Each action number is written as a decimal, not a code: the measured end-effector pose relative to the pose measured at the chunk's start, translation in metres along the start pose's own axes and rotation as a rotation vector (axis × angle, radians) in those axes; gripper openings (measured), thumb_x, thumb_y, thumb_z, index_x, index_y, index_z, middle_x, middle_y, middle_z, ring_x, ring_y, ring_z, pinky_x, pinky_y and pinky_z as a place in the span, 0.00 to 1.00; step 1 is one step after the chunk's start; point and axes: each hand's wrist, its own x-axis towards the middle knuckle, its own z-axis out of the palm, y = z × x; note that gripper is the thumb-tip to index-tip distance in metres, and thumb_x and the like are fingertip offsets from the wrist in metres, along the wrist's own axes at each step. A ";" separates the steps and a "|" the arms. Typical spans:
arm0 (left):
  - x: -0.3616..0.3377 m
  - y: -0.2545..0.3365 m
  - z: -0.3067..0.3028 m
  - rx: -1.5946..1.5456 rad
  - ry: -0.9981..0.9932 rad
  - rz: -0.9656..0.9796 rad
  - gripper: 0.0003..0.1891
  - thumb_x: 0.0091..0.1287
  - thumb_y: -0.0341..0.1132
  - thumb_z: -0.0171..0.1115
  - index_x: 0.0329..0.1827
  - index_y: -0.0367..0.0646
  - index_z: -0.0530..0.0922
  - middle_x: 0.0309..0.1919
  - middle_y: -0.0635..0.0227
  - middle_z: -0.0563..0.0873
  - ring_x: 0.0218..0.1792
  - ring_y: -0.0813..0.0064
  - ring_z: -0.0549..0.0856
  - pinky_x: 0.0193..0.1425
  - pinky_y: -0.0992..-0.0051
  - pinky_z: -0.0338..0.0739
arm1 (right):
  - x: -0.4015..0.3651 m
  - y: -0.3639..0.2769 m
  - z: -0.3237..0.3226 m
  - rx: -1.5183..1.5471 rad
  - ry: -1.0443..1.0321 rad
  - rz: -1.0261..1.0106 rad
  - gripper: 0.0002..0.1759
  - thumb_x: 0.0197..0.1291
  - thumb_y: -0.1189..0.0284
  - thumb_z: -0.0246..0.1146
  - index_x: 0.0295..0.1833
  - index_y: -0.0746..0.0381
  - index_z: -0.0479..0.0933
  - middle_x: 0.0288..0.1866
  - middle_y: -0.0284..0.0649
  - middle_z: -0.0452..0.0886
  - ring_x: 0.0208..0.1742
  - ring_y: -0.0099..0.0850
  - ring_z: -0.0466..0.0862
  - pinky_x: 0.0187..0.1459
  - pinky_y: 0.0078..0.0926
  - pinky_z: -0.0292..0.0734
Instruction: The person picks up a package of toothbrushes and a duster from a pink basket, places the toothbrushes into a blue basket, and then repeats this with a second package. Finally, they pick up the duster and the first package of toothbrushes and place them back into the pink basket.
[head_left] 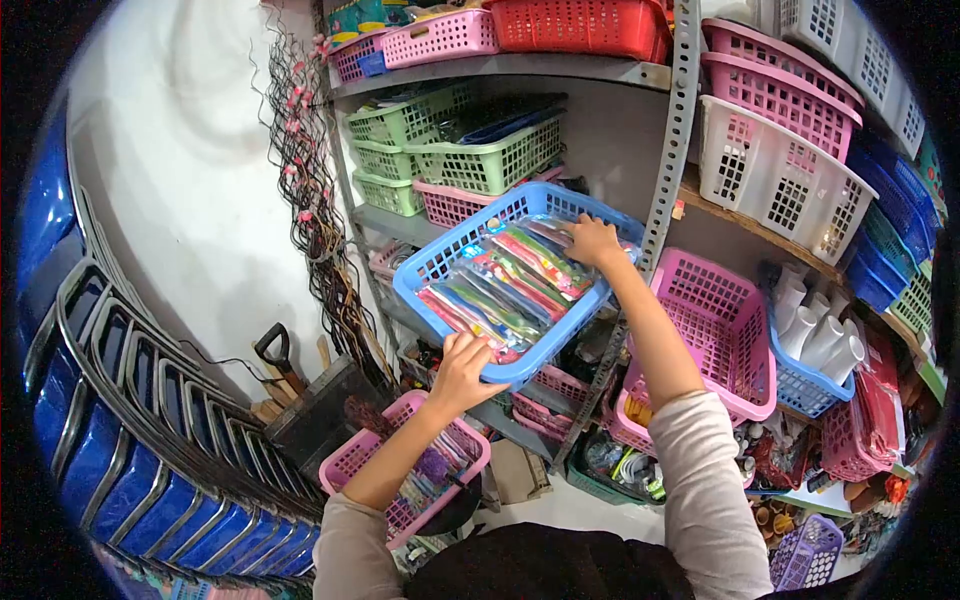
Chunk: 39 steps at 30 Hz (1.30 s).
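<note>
A blue plastic basket (455,245) is held up in front of the metal shelves, slightly tilted. Inside it lie rows of colourful items in clear packs (500,285), perhaps toothbrushes. My left hand (460,372) grips the near left corner of the basket, fingers bent over its rim. At the basket's right side my right hand (594,241) reaches over the rim, its fingers on the packs near the edge; whether it grips one is hidden. Below my left forearm sits a pink basket (345,465) with purple and mixed packs.
Metal shelves (600,72) hold green baskets (490,165) and a red basket (580,30). An empty pink basket (715,320) and a blue basket (805,392) of white rolls stand right. Stacked blue chairs (130,470) line the left. Flowered twigs (310,200) lean at the wall.
</note>
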 end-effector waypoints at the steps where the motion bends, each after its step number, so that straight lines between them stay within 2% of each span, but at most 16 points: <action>1: 0.003 0.000 -0.001 -0.005 0.001 0.005 0.22 0.34 0.40 0.75 0.27 0.42 0.71 0.33 0.64 0.76 0.37 0.63 0.73 0.46 0.66 0.63 | 0.006 0.001 0.004 -0.047 -0.063 -0.005 0.32 0.50 0.51 0.61 0.63 0.35 0.66 0.62 0.42 0.67 0.63 0.48 0.67 0.60 0.62 0.58; 2: 0.005 -0.001 -0.002 -0.001 0.002 0.002 0.22 0.34 0.40 0.75 0.27 0.42 0.71 0.33 0.64 0.76 0.37 0.63 0.73 0.46 0.66 0.63 | 0.009 0.004 0.008 -0.046 -0.062 -0.010 0.32 0.50 0.51 0.61 0.63 0.35 0.66 0.62 0.42 0.67 0.63 0.48 0.67 0.60 0.62 0.58; 4: 0.007 -0.002 -0.003 -0.003 -0.008 0.016 0.22 0.34 0.39 0.75 0.28 0.42 0.71 0.33 0.64 0.76 0.38 0.63 0.73 0.46 0.66 0.63 | 0.011 0.010 0.013 -0.008 -0.114 -0.039 0.29 0.56 0.46 0.53 0.66 0.32 0.62 0.70 0.35 0.60 0.69 0.49 0.59 0.65 0.62 0.48; 5: 0.009 -0.002 -0.004 -0.003 -0.009 0.013 0.22 0.34 0.39 0.75 0.28 0.42 0.71 0.33 0.64 0.76 0.38 0.63 0.73 0.46 0.66 0.63 | 0.015 0.017 0.014 0.022 -0.214 -0.024 0.31 0.58 0.41 0.45 0.68 0.29 0.56 0.74 0.31 0.51 0.72 0.51 0.51 0.66 0.63 0.44; 9: 0.017 -0.002 -0.007 -0.014 -0.039 -0.010 0.21 0.35 0.38 0.74 0.28 0.41 0.71 0.34 0.63 0.76 0.39 0.62 0.73 0.47 0.66 0.63 | 0.022 0.023 0.022 0.133 -0.332 0.039 0.31 0.58 0.40 0.43 0.69 0.28 0.53 0.75 0.31 0.46 0.73 0.53 0.47 0.66 0.63 0.42; 14: 0.027 -0.002 -0.011 -0.033 -0.055 -0.036 0.20 0.35 0.36 0.72 0.29 0.41 0.71 0.34 0.63 0.76 0.41 0.62 0.74 0.49 0.66 0.63 | 0.011 -0.003 -0.001 0.122 -0.227 0.052 0.34 0.57 0.45 0.51 0.70 0.36 0.54 0.75 0.40 0.46 0.72 0.54 0.50 0.64 0.66 0.47; 17: 0.038 -0.004 -0.007 -0.045 0.027 0.014 0.19 0.35 0.35 0.73 0.27 0.43 0.72 0.32 0.65 0.77 0.37 0.63 0.74 0.46 0.66 0.62 | -0.012 -0.027 -0.011 0.266 0.037 -0.270 0.33 0.58 0.48 0.52 0.67 0.48 0.61 0.67 0.50 0.63 0.62 0.50 0.69 0.61 0.44 0.64; 18: 0.042 -0.004 -0.007 -0.049 0.025 0.012 0.19 0.35 0.35 0.73 0.27 0.43 0.72 0.32 0.65 0.77 0.37 0.63 0.74 0.46 0.66 0.62 | -0.026 -0.038 -0.024 0.266 0.033 -0.266 0.33 0.58 0.48 0.52 0.67 0.48 0.61 0.67 0.50 0.63 0.62 0.50 0.69 0.61 0.44 0.64; 20: 0.054 -0.005 -0.005 -0.050 0.035 0.036 0.18 0.36 0.36 0.73 0.27 0.43 0.73 0.31 0.66 0.77 0.37 0.64 0.74 0.47 0.66 0.62 | -0.060 -0.059 -0.062 0.430 -0.179 -0.473 0.30 0.60 0.50 0.50 0.63 0.54 0.67 0.55 0.53 0.74 0.56 0.46 0.75 0.57 0.36 0.68; 24: 0.081 -0.014 0.005 -0.081 0.086 0.071 0.17 0.39 0.37 0.73 0.28 0.42 0.73 0.28 0.66 0.76 0.36 0.63 0.75 0.48 0.66 0.63 | -0.078 -0.057 -0.058 0.377 -0.077 -0.508 0.27 0.61 0.51 0.50 0.55 0.60 0.74 0.45 0.54 0.79 0.51 0.44 0.78 0.54 0.39 0.70; 27: 0.089 -0.023 0.028 -0.061 0.052 0.081 0.17 0.41 0.37 0.71 0.30 0.41 0.73 0.30 0.65 0.75 0.39 0.62 0.74 0.49 0.65 0.63 | -0.089 -0.049 -0.068 0.343 -0.178 -0.366 0.29 0.60 0.48 0.50 0.46 0.65 0.78 0.38 0.55 0.80 0.43 0.48 0.80 0.47 0.42 0.72; 30: 0.101 -0.034 0.048 -0.067 0.006 0.084 0.16 0.44 0.36 0.68 0.31 0.40 0.72 0.30 0.63 0.74 0.40 0.61 0.73 0.49 0.63 0.64 | -0.093 -0.038 -0.062 0.327 -0.150 -0.351 0.34 0.58 0.45 0.51 0.45 0.68 0.77 0.36 0.58 0.80 0.43 0.49 0.80 0.47 0.40 0.73; 31: 0.106 -0.037 0.058 -0.082 0.006 0.071 0.16 0.43 0.35 0.68 0.31 0.40 0.71 0.31 0.63 0.74 0.40 0.60 0.73 0.50 0.63 0.64 | -0.093 -0.034 -0.061 0.300 -0.177 -0.292 0.41 0.53 0.39 0.52 0.47 0.70 0.75 0.41 0.59 0.78 0.46 0.50 0.79 0.50 0.39 0.72; 34: 0.120 -0.037 0.083 -0.099 0.008 0.070 0.15 0.43 0.32 0.66 0.32 0.40 0.69 0.30 0.63 0.72 0.40 0.59 0.72 0.50 0.62 0.63 | -0.089 -0.016 -0.043 0.176 -0.070 -0.226 0.46 0.48 0.33 0.52 0.50 0.69 0.73 0.49 0.58 0.75 0.53 0.49 0.75 0.55 0.38 0.69; 35: 0.125 -0.034 0.088 -0.075 -0.008 0.053 0.15 0.44 0.32 0.66 0.32 0.40 0.70 0.31 0.63 0.73 0.41 0.59 0.73 0.51 0.62 0.64 | -0.084 -0.008 -0.040 0.201 -0.145 -0.186 0.49 0.45 0.30 0.51 0.52 0.67 0.71 0.55 0.55 0.72 0.59 0.48 0.71 0.59 0.38 0.64; 39: 0.141 -0.029 0.115 -0.042 -0.033 0.031 0.16 0.45 0.32 0.67 0.35 0.41 0.70 0.35 0.61 0.73 0.44 0.59 0.72 0.54 0.61 0.64 | -0.076 0.025 -0.014 0.253 -0.062 -0.117 0.47 0.47 0.32 0.50 0.52 0.66 0.71 0.57 0.54 0.70 0.64 0.46 0.66 0.63 0.42 0.59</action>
